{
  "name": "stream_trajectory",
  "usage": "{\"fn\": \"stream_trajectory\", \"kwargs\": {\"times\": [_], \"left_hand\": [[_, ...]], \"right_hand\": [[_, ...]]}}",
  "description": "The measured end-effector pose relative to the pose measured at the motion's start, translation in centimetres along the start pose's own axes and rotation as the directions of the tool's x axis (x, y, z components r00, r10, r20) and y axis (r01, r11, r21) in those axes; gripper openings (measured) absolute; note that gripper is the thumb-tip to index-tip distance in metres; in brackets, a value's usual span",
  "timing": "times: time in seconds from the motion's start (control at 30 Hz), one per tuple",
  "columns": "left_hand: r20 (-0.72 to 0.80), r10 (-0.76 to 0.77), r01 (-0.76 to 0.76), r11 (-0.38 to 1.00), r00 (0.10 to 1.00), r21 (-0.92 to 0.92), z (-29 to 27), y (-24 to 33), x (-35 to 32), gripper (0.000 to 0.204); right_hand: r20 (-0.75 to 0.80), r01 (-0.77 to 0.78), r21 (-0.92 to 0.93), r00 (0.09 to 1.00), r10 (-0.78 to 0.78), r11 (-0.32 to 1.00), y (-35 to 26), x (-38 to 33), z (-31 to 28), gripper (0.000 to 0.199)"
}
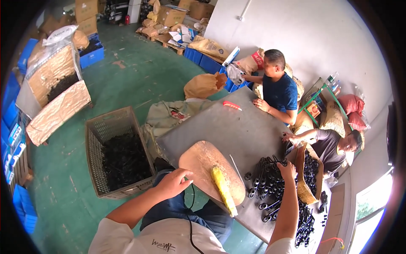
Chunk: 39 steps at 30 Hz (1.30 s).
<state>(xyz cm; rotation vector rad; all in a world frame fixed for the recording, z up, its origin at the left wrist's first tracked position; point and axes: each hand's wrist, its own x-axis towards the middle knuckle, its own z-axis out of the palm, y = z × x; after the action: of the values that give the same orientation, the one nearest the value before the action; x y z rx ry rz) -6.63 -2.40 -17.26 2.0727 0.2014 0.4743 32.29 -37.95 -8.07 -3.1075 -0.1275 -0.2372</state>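
Note:
My right hand reaches into a pile of black plastic parts on the grey table, its fingers closed on one of them at the pile's far side. The parts are long, with rings at their ends. My left hand hovers by the near left edge of a worn, rounded brown board, thumb apart from loosely bent fingers, holding nothing. Across the board lies a long yellow-wrapped bar, its near end jutting past the edge. A thin pale rod lies beside the board.
Left of me stands a plastic crate of dark parts. On the table are a red-handled tool and a cardboard box of black parts. Two co-workers sit along the far and right sides. A paper sack stands beyond.

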Motion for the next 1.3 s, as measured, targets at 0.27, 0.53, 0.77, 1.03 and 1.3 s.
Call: {"fn": "stream_trajectory", "kwargs": {"times": [0.27,0.53,0.77,1.03,1.3], "left_hand": [[0.004,0.032,-0.032,0.999,0.999,0.019,-0.2,-0.8,-1.1,0.031],[0.025,-0.010,0.013,0.994,1.000,-0.109,0.8,1.0,1.4,0.041],[0.357,0.011,0.271,0.630,0.934,-0.728,6.1,8.3,5.6,0.059],[0.072,-0.203,0.185,0.621,0.977,-0.761,2.3,8.9,7.2,0.027],[0.078,-0.136,0.152,0.700,0.988,-0.698,0.7,10.1,11.7,0.023]], "right_hand": [[-0.497,0.069,-0.082,0.862,-0.101,0.994,1.6,-1.6,0.2,0.059],[-0.688,0.440,0.271,0.710,-0.148,0.856,-2.9,-8.3,-8.0,0.047],[-0.590,0.792,0.379,0.606,-0.534,0.479,-12.3,-24.0,-3.3,0.073],[-0.297,0.620,0.320,0.783,-0.546,0.716,-10.1,-27.1,0.9,0.076],[-0.002,0.395,0.668,0.848,-0.529,0.630,-8.3,-29.5,5.0,0.060]]}}
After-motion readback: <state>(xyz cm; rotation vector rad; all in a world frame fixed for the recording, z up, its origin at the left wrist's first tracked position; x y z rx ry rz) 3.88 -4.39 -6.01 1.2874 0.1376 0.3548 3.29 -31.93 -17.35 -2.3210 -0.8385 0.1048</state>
